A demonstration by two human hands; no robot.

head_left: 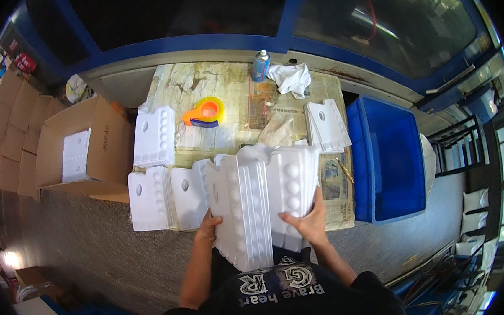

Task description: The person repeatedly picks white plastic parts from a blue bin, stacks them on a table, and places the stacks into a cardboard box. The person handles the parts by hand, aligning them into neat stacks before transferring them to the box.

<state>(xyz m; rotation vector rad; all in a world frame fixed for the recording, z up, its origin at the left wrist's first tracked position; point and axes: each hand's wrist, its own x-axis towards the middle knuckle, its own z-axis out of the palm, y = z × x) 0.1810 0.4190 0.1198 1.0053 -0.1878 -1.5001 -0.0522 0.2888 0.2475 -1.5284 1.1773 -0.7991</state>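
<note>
Close in front of my body I hold white plastic paint palettes, each with a row of round wells, in two upright batches. My left hand (208, 228) is closed on the outer edge of the left batch (241, 208). The right batch (290, 190) sits in my right hand (309, 219), its thumb over the front face. The two batches meet at an angle; my fingers behind them are hidden. More palettes lie on the table at the left: one stack (154, 138) farther back, two stacks (150, 198) (189, 192) nearer me. Another small stack (327, 126) lies at the right.
The paper-covered table (229, 94) bears an orange tape dispenser (207, 111), a blue spray can (261, 65), a white cloth (291, 80) and a thin brass-coloured tool (344, 169). Left stands an open cardboard box (111, 142) with palettes inside; right, a deep blue bin (394, 158).
</note>
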